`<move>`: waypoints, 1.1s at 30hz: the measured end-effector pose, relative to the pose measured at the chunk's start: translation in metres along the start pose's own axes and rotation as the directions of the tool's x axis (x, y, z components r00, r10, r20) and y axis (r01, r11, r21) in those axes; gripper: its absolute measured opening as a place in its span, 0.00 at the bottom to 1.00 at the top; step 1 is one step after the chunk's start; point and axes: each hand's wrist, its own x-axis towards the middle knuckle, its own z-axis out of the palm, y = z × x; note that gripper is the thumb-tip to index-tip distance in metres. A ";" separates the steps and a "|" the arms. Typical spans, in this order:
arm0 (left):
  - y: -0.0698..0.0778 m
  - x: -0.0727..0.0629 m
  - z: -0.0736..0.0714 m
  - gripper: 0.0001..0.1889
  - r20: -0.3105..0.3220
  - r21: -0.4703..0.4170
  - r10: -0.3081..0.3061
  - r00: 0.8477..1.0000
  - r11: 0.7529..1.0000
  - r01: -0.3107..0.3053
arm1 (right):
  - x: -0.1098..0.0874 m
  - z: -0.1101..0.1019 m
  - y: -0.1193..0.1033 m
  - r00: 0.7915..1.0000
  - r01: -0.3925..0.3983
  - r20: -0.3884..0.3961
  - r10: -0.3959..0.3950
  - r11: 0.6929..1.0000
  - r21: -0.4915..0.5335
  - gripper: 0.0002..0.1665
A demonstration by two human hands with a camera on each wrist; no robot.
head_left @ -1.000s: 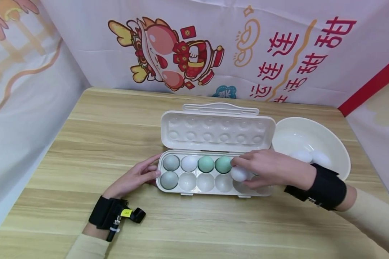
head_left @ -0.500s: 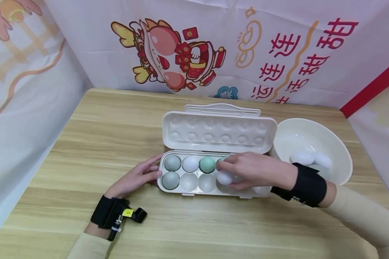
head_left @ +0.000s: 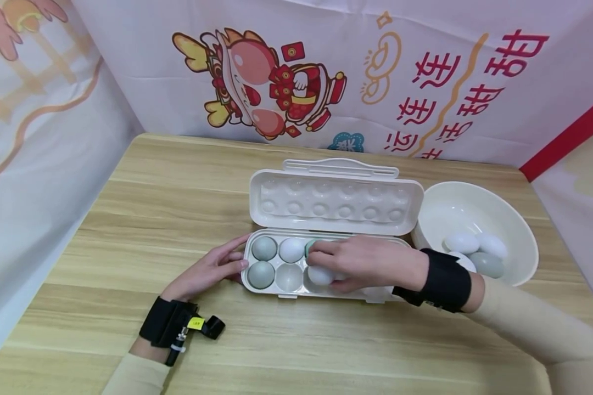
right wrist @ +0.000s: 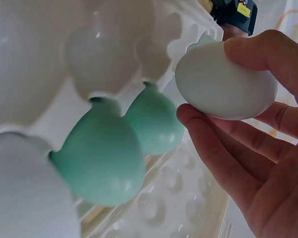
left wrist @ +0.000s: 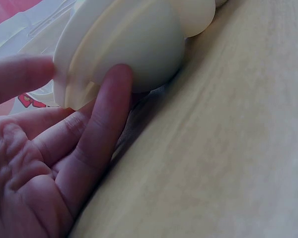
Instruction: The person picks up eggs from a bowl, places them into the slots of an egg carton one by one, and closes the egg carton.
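Observation:
My right hand (head_left: 363,262) pinches a white egg (head_left: 321,275) between thumb and fingers over the front row of a white plastic egg box (head_left: 265,289). The right wrist view shows that egg whole, with two green eggs (right wrist: 107,153) in the back row beside it. A pale grey-green egg (head_left: 261,275) fills the front row's left cup; a like one (head_left: 264,248) sits behind it, then a white egg (head_left: 292,250). My left hand (head_left: 206,270) holds the box's left end, thumb at the rim and a finger against the wall in the left wrist view.
The box's hinged lid (head_left: 336,216) stands open behind. At its right, a cream bowl (head_left: 440,206) holds several eggs, white and one grey-green, partly covered by my right forearm. A printed cloth (head_left: 143,71) hangs behind the wooden table (head_left: 188,181).
My right hand has carried the white egg leftward along the front row, from near the fifth cup to the third. My left hand stays at the box's end.

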 end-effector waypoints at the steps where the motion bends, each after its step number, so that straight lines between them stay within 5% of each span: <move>1: 0.000 0.000 0.000 0.34 0.000 0.000 0.000 1.000 1.000 0.000 | 0.002 0.000 0.000 1.000 0.011 0.002 -0.011 1.000 0.000 0.22; 20: -0.001 0.001 0.000 0.34 0.016 -0.025 0.010 1.000 1.000 -0.010 | 0.039 0.014 0.000 0.992 0.125 0.003 -0.125 0.992 -0.034 0.24; 33: -0.001 0.001 0.000 0.34 0.015 -0.020 0.008 1.000 1.000 -0.008 | 0.049 0.025 -0.003 0.993 0.116 0.017 -0.115 0.967 -0.225 0.20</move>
